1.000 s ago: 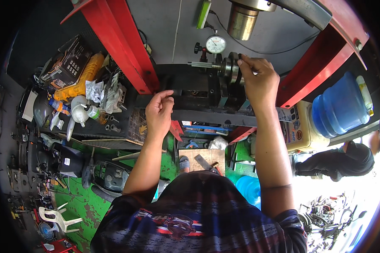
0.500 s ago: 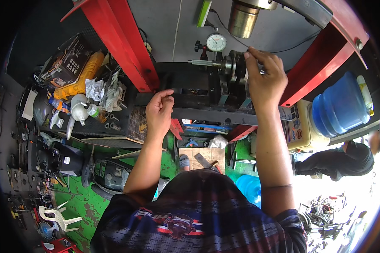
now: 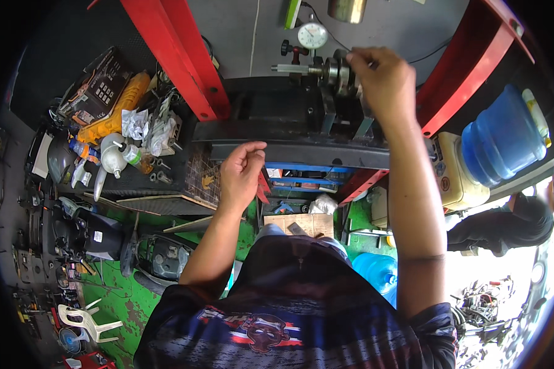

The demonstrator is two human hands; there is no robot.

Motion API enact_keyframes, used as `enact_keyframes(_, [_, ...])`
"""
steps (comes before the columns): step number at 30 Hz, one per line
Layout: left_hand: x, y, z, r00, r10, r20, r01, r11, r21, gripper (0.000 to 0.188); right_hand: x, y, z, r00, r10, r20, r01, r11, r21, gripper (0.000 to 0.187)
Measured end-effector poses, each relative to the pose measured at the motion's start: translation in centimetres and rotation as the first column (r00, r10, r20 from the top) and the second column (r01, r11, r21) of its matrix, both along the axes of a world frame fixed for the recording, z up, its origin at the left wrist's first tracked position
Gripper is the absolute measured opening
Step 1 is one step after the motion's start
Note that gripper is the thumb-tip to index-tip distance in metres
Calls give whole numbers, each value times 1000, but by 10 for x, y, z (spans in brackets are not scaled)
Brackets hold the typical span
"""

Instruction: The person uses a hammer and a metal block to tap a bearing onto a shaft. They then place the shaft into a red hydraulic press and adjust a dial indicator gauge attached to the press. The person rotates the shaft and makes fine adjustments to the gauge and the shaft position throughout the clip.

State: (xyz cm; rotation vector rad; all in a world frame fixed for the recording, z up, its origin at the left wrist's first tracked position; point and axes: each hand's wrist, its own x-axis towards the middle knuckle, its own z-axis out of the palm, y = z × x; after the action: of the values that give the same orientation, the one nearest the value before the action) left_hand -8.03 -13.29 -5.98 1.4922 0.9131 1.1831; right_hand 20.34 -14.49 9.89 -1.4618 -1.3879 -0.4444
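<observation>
A metal crankshaft (image 3: 331,72) rests crosswise on upright steel supports (image 3: 328,114), its thin shaft end pointing left. My right hand (image 3: 388,83) is closed on the crankshaft's rounded web, with the thumb and fingers at its upper edge; the palm hides the right end. Just behind the shaft stands a round dial gauge (image 3: 313,35) on a holder with a black knob. My left hand (image 3: 240,172) hovers in front of the black steel beam (image 3: 295,154), fingers loosely bent and index finger stretched out, with nothing visible in it.
Red press legs (image 3: 175,58) flank the work. On the left bench lie a box (image 3: 98,92), a yellow case, bottles and sockets. At right stand a blue water jug (image 3: 501,138) and a cream canister (image 3: 458,175). A person in dark clothes (image 3: 505,227) is bent over farther right.
My left hand has come back from the beam's top to its front. The right hand stays on the crankshaft, its wrist bent more. The view has tilted down slightly.
</observation>
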Motion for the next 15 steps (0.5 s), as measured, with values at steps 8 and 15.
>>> enact_keyframes(8, [-4, -26, -66, 975, -197, -107, 196, 980, -13, 16, 4, 6, -3, 999, -46, 2, 46, 997, -64, 27])
enact_keyframes(15, [-4, -23, -94, 968, -229, -106, 232, 973, 11, 16, -11, -2, -7, 997, -8, -79, 29, 966, 258, 22])
